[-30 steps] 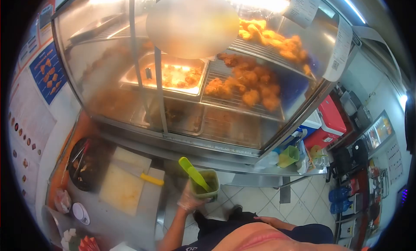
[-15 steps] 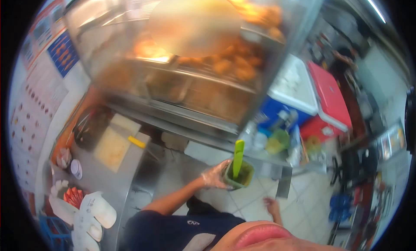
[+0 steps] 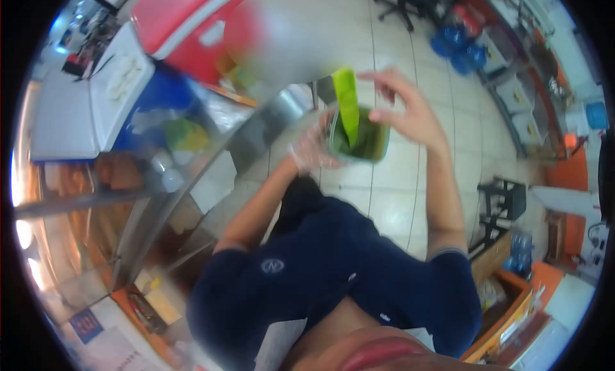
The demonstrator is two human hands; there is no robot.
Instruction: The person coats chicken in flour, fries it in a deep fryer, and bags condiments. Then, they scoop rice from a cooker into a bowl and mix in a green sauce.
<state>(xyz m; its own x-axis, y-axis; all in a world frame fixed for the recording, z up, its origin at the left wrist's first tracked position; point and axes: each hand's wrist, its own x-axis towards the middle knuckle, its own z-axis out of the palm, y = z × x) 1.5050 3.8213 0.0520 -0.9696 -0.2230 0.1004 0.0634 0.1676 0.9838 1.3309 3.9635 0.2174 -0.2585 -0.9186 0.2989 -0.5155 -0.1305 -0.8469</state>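
My left hand (image 3: 312,147), in a clear plastic glove, is wrapped round a squarish tub (image 3: 378,150) from its left side. Inside the tub is something dark green, with a bright green, broad-handled utensil (image 3: 347,102) standing in it and leaning against the near left part. The utensil's lower end is hidden in the contents. My bare right hand (image 3: 410,115) is at the tub's right side, thumb tip right by the rim. Its fingers are spread and reach toward the top of the green handle, holding nothing.
At the left are a red cooler (image 3: 186,25), a blue cooler (image 3: 166,92) with a white lid, and a metal counter edge (image 3: 160,214). Tiled floor (image 3: 397,191) lies below my hands. On the right stand a black stool (image 3: 503,198) and blue water jugs (image 3: 448,41).
My view has turned right, away from the glass food case. The right hand has risen from low at my side to the tub, which stays in my left hand.
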